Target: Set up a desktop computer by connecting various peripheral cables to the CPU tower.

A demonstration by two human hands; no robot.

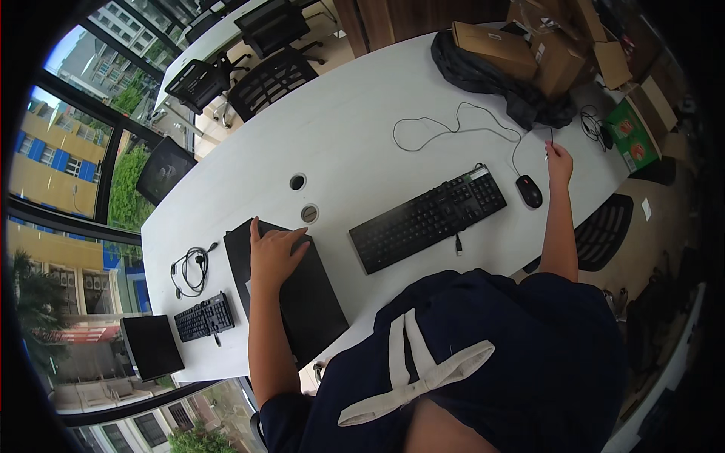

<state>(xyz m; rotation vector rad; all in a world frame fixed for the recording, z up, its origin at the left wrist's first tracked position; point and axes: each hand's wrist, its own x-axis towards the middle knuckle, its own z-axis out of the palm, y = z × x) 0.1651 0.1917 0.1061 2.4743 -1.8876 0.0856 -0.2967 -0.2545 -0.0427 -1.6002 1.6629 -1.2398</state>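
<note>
My left hand (277, 253), fingers spread, is over the far end of a flat black computer case (308, 308) and seems to rest on it. The hand and forearm hide part of the case. At the right, my right hand (559, 163) pinches a thin black cable (551, 136); a small light tip shows beside the fingers. Whether this cable belongs to the mouse cannot be made out. A black corded mouse (529, 191) lies just left of my right forearm. Between my hands is a black keyboard (430, 218), its USB plug (459, 246) lying at the near edge.
On the white table (351, 124), a coiled cable (192, 272), a second keyboard (205, 317) and another black case (152, 346) lie left. Cardboard boxes (495, 51), a dark cloth (481, 82) and a green box (631, 136) fill the far right. Office chairs (272, 82) stand around.
</note>
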